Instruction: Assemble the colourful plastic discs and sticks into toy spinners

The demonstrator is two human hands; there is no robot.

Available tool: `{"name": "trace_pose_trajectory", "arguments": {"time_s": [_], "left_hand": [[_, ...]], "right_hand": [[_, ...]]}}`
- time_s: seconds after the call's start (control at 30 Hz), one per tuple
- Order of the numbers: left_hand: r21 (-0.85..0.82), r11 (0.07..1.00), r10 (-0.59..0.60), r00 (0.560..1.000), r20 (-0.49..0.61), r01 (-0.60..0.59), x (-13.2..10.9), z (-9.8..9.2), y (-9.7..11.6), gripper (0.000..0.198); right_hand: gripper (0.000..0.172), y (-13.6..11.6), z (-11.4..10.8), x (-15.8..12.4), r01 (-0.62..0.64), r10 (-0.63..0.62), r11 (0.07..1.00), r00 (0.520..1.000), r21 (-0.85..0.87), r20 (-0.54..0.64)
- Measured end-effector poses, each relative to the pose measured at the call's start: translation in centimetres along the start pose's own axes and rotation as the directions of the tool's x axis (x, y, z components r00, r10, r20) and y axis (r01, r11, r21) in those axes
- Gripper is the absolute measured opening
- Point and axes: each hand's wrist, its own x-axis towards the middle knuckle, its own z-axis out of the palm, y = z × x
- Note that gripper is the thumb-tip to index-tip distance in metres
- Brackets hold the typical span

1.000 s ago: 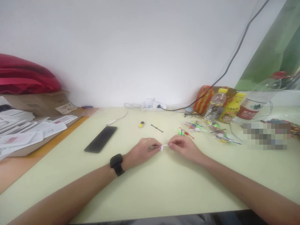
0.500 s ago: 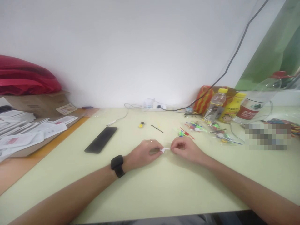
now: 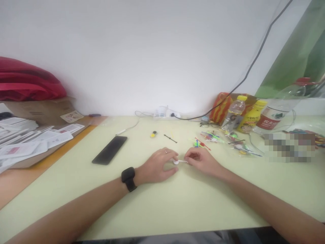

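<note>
Between my hands is a small white plastic spinner piece (image 3: 176, 162), a round disc with a thin arm pointing right. My right hand (image 3: 204, 164) pinches the end of that arm between thumb and fingertips. My left hand (image 3: 157, 166), with a ring and a black watch on the wrist, is at the disc's left. Its thumb is spread away from the fingers, and the fingertips are right by the disc; whether they touch it I cannot tell. Beyond the hands lie a thin black arrow (image 3: 170, 138) and small yellow and black round parts (image 3: 153, 134).
A black phone (image 3: 109, 150) lies left. Colourful spinners (image 3: 201, 143) and small plastic bags of parts (image 3: 245, 149) lie right, before several bottles (image 3: 250, 117). Papers (image 3: 33, 140) and a cardboard box (image 3: 43, 112) are far left. A power strip (image 3: 166, 113) stands against the wall.
My left thumb has come away from the white piece and the left fingers have spread, showing its round disc. My right hand keeps its pinch nearly in place.
</note>
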Motion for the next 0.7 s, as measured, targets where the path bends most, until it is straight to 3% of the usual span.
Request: {"name": "trace_pose_trajectory", "arguments": {"time_s": [0.1, 0.2, 0.33, 0.47, 0.57, 0.7], "left_hand": [[-0.039, 0.998, -0.045, 0.996, -0.076, 0.042, -0.1, -0.4, 0.4, 0.037], [-0.060, 0.994, -0.100, 0.983, -0.156, 0.092, -0.1, -0.7, 0.3, 0.030], [-0.045, 0.993, -0.113, 0.972, -0.205, 0.106, -0.1, -0.6, -0.1, 0.025], [-0.002, 1.000, -0.003, 0.993, -0.114, 0.003, -0.1, -0.4, -0.6, 0.035], [0.055, 0.996, 0.073, 0.997, -0.033, -0.071, -0.1, -0.1, -0.7, 0.026], [0.077, 0.996, 0.040, 0.999, 0.001, -0.040, 0.1, 0.1, -0.6, 0.018]], "right_hand": [[0.021, -0.6, -0.1, -0.3, -0.064, 0.063, 0.998, 0.998, -0.030, -0.031], [0.030, -1.2, -0.2, -0.6, -0.122, 0.120, 0.992, 0.989, -0.015, -0.087], [0.030, -1.5, -0.1, -0.8, -0.121, 0.122, 0.992, 0.985, 0.016, -0.120], [0.029, -1.2, 0.0, -0.8, -0.072, 0.071, 0.997, 0.994, -0.009, -0.082], [0.026, -0.9, 0.0, -0.7, -0.037, 0.035, 0.999, 0.998, -0.039, -0.058], [0.024, -1.0, 0.3, -0.7, -0.013, 0.013, 0.998, 1.000, -0.057, 0.004]]}}
